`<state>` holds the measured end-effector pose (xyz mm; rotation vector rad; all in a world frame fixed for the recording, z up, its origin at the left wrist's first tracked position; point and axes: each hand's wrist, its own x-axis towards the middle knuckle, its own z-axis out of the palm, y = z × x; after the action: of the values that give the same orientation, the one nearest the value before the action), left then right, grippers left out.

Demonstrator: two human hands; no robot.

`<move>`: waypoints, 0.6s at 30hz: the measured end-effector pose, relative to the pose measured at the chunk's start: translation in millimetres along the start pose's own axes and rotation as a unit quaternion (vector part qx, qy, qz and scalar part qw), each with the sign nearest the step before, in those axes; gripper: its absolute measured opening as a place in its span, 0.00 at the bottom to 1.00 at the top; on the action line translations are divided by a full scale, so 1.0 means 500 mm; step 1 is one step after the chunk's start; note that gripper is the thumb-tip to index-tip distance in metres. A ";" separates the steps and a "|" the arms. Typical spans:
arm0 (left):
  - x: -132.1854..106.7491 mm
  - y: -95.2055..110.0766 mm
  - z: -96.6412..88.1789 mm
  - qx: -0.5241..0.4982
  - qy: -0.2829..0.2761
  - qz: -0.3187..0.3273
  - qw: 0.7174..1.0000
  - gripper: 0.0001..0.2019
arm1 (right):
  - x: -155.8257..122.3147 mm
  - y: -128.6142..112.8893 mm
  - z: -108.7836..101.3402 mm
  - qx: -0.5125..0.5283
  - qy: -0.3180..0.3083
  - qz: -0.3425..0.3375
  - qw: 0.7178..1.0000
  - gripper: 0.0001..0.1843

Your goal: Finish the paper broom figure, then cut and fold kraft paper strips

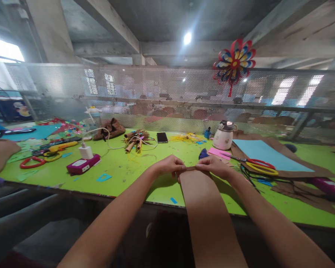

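Note:
A long strip of brown paper (206,208) runs from the green table (123,171) down over its near edge toward me. My left hand (169,165) pinches the strip's far end on the left. My right hand (214,165) pinches the same end on the right, so both sets of fingers are closed on the folded or rolled edge between them.
Red-and-yellow scissors (261,165) lie on a blue sheet (268,154) at the right, beside a white bottle (223,136). A phone (162,137), brown paper rolls (135,140), a charger on a magenta box (83,163) and another person's arm (0,154) are left. A paper pinwheel (233,63) hangs on the mesh screen.

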<state>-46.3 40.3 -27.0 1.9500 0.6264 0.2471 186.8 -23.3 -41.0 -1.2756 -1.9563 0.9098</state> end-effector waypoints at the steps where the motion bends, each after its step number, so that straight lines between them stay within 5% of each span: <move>1: 0.002 -0.003 0.000 -0.007 0.001 -0.006 1.000 0.17 | 0.001 0.000 0.000 -0.001 -0.001 0.000 1.000 0.22; 12: 0.005 -0.008 0.002 -0.012 0.042 -0.011 0.999 0.12 | 0.000 -0.007 0.004 -0.002 0.014 0.018 1.000 0.23; 18: -0.002 0.002 0.001 0.035 0.014 0.011 0.999 0.13 | 0.000 -0.017 0.009 -0.004 0.010 0.020 1.000 0.23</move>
<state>-46.7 39.0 -26.2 2.0251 0.6394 0.2709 178.8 -26.9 -36.6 -1.3276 -1.9264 0.9068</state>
